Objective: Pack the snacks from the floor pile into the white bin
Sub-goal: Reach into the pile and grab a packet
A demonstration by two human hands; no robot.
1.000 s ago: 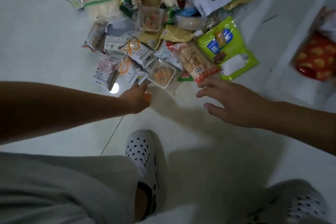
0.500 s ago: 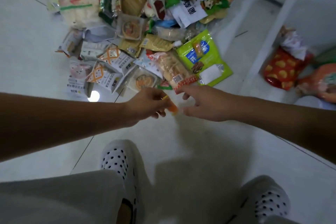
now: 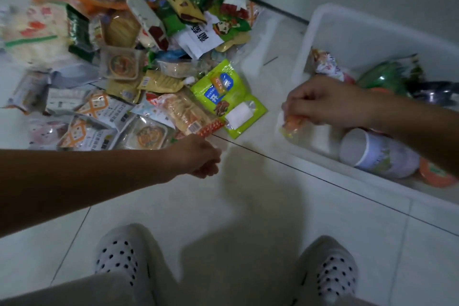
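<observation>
Dozens of wrapped snacks lie heaped in the snack pile [image 3: 119,64] across the upper left of the frame, on a pale tiled floor [image 3: 223,218]. At the pile's near edge sit white packets with orange crosses [image 3: 99,109], a clear tray with a round pastry [image 3: 149,135] and, further right, a long biscuit pack [image 3: 183,114] just beside a bright green pouch [image 3: 223,97] at the pile's right-hand border. The left forearm comes in from the left edge at mid-height, and the left hand [image 3: 198,156] hovers just in front of the biscuit pack, close to the centre of the frame. Its fingers are curled loosely inward; nothing shows in them, though the dim light makes the palm hard to read. Below it, at the bottom of the frame, stands the left shoe [image 3: 116,253], white with dark dots. Right of centre the right hand [image 3: 323,102] hangs at the near left corner of the white bin [image 3: 305,40], thumb and fingertips pinched together on a small orange packet [image 3: 293,123] that dangles beneath them, well apart from the pile. Inside the bin, under and beyond the right wrist, lie a paper cup [image 3: 372,154] on its side, a green bag [image 3: 382,77] toward the far wall and a round orange pack [image 3: 434,174] at the right edge. The right shoe [image 3: 330,266] stands at the lower right.
</observation>
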